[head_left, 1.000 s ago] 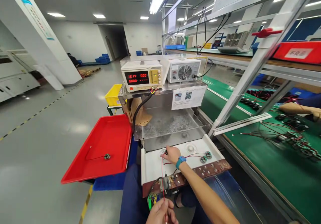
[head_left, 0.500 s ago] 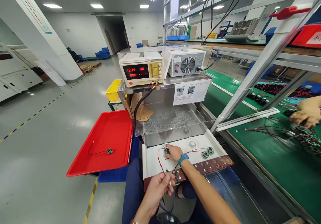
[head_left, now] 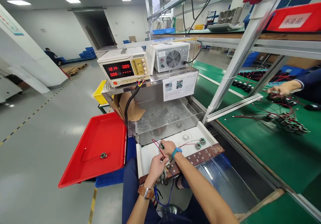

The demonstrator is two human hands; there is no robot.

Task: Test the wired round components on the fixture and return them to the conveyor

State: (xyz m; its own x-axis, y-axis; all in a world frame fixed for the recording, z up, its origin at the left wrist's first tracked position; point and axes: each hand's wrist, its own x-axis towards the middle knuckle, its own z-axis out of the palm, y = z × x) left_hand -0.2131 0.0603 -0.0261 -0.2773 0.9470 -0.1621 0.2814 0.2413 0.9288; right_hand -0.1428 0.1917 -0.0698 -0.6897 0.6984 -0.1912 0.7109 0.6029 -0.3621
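In the white tray, my right hand, wearing a blue wristband, is closed around a small round circuit board with green edges, partly hidden by the fingers. A red wire loops up from the board and comes down to my left hand. That hand pinches the wire just below the board; the wire's end is hidden. Two more round boards with wires lie in the tray at right. A brown strip with metal studs runs along the tray's front edge, just below my hands.
A red tray at left holds one wired round board. Behind stands a power supply with red digits, beside a grey fan unit. At right, a co-worker's hand is over wired parts on the green bench.
My left hand has moved up close to my right hand, and the red wire now bends into a loop. The view has turned right. The co-worker's hand has moved away from the wired pile.
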